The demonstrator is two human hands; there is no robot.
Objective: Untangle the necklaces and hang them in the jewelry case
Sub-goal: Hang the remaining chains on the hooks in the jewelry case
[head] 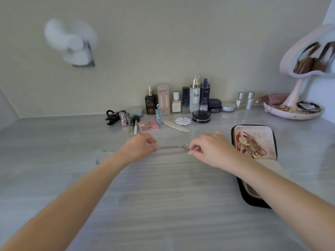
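Out beyond the fingertips we see a row of cosmetic bottles and jars (pixel 194 98) lined up against the beige wall. Nearer the fingers, just past them, lie a pink rectangular eyeshadow palette (pixel 147 126), a pale nail file (pixel 175 125) and a round volleyball-patterned compact (pixel 183 121). Farther off to the left of these sit a black hair claw clip (pixel 113 117) and a small pink nail polish bottle (pixel 123 120). Far right stands a pink-framed vanity mirror (pixel 299 73) whose tray base holds trinkets. A blurred white wall fan (pixel 71 43) hangs upper left above the grey streaked tabletop (pixel 163 196).

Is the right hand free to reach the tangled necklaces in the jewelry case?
Probably not yet: the right hand is pinching a silver chain, though the open jewelry case lies right beside it, unobstructed.
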